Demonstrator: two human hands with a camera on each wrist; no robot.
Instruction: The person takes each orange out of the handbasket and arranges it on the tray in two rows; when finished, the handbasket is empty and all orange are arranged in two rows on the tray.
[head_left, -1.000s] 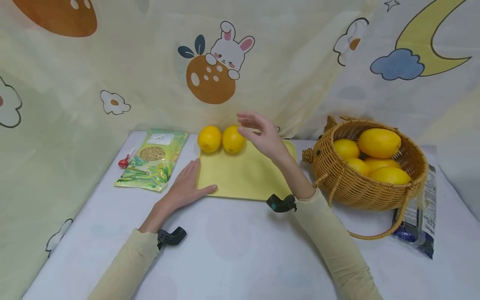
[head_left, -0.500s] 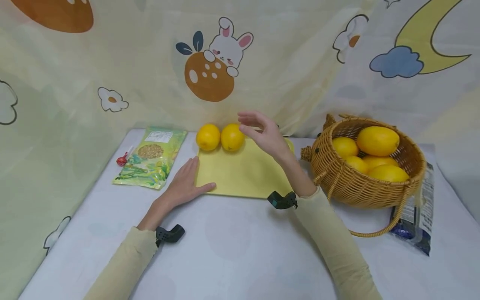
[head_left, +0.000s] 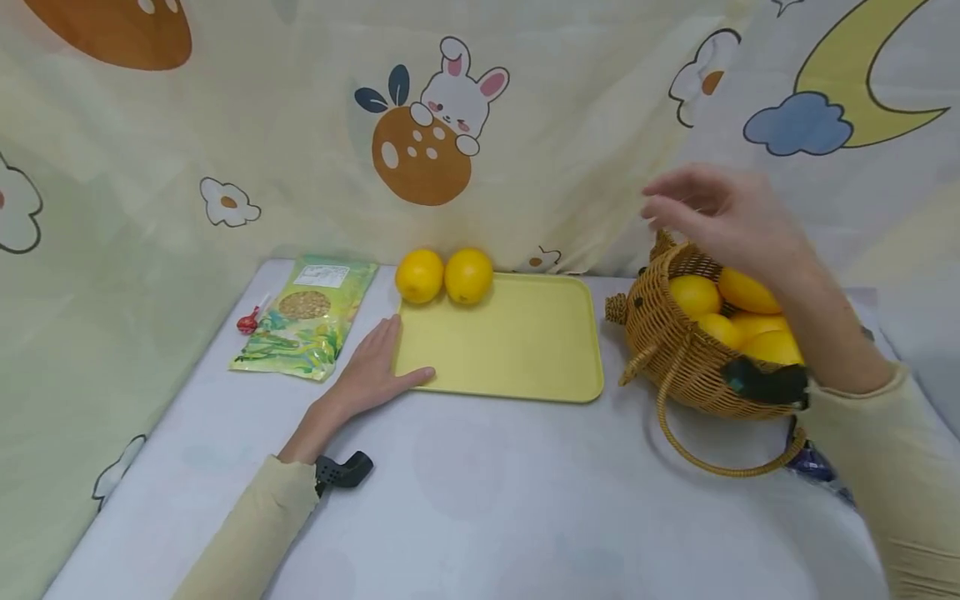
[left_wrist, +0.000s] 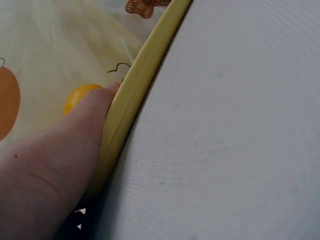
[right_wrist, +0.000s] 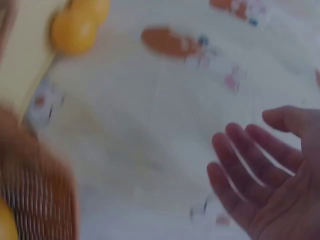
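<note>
My left hand (head_left: 372,369) rests at the left edge of the yellow tray (head_left: 525,342), thumb over its front left corner. In the left wrist view the thumb lies along the tray's rim (left_wrist: 127,95). Two yellow lemons (head_left: 419,276) (head_left: 469,276) sit side by side at the tray's back left. My right hand (head_left: 727,212) is in the air above the wicker basket (head_left: 675,367), fingers loosely bent and holding nothing. Several lemons (head_left: 693,297) lie in the basket, partly hidden by the right forearm. The right wrist view shows the fingers (right_wrist: 240,155) spread apart.
A green bag of grain (head_left: 303,317) lies left of the tray, with a red lollipop (head_left: 247,323) beside it. The basket's handle (head_left: 727,472) hangs down in front onto the table. A dark blue packet (head_left: 813,462) lies partly under the basket. A patterned cloth hangs behind.
My right hand has moved right, from over the tray by the lemons to above the basket. The left hand has stayed at the tray's edge.
</note>
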